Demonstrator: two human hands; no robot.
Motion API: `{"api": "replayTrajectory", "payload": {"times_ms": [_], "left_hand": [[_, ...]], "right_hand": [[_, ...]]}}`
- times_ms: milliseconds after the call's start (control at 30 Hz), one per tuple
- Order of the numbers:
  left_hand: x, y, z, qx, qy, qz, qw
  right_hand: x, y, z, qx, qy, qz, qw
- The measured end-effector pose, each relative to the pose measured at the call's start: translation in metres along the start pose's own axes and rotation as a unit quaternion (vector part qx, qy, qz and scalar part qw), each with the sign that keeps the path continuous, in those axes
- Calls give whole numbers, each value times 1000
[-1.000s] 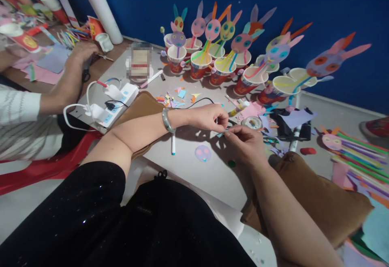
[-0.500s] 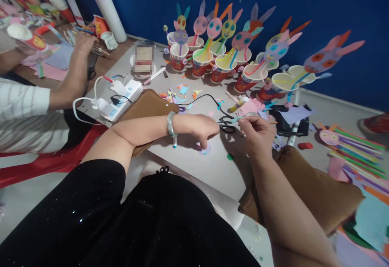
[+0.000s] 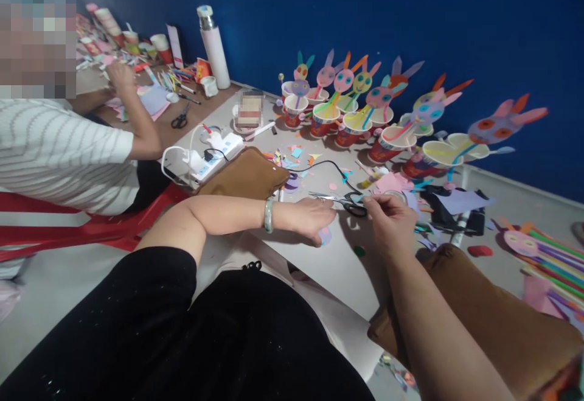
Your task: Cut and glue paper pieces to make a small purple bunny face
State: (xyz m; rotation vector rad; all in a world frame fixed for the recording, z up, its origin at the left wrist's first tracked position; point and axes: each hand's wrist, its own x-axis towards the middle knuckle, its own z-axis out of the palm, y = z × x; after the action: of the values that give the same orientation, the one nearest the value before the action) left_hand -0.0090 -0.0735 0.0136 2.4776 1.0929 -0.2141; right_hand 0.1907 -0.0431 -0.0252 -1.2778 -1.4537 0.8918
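Observation:
My left hand [image 3: 311, 218], a bangle at its wrist, lies low over the table with its fingers stretched out. Partly under its fingers and thumb is a lilac paper disc [image 3: 325, 237]. My right hand [image 3: 393, 223] is closed in a pinch, with a small light blue paper piece [image 3: 360, 198] at its fingertips. Between the hands lie black-handled scissors [image 3: 354, 209], blades pointing left; neither hand grips them. A green paper disc [image 3: 359, 251] rests on the table below them.
Several red paper cups [image 3: 347, 128] with paper rabbit heads line the blue wall. A power strip [image 3: 219, 156] and brown cushions [image 3: 249, 176] lie beside my arms. Paper scraps [image 3: 296, 153] litter the table. At left, another person's hand [image 3: 122, 75] works among craft supplies.
The view has shifted, showing more of the left side. My left hand's fingers have straightened from a downward curl over the lilac disc. My right hand keeps its pinch.

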Motion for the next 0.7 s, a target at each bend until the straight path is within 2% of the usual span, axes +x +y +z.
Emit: {"api": "replayTrajectory", "payload": {"times_ms": [233, 367, 500, 567, 700], "left_hand": [[3, 2, 3, -42, -12, 48, 998], [15, 5, -3, -99, 0, 79, 992], [40, 4, -16, -181, 23, 122, 976], [51, 2, -19, -223, 54, 132, 964], [66, -4, -7, -324, 66, 121, 936]], "right_hand": [[1, 5, -1, -17, 6, -2, 1000], [3, 8, -2, -22, 17, -1, 1000], [5, 9, -5, -28, 63, -22, 997], [7, 9, -8, -38, 90, -37, 995], [6, 10, -11, -64, 130, -60, 988]]}}
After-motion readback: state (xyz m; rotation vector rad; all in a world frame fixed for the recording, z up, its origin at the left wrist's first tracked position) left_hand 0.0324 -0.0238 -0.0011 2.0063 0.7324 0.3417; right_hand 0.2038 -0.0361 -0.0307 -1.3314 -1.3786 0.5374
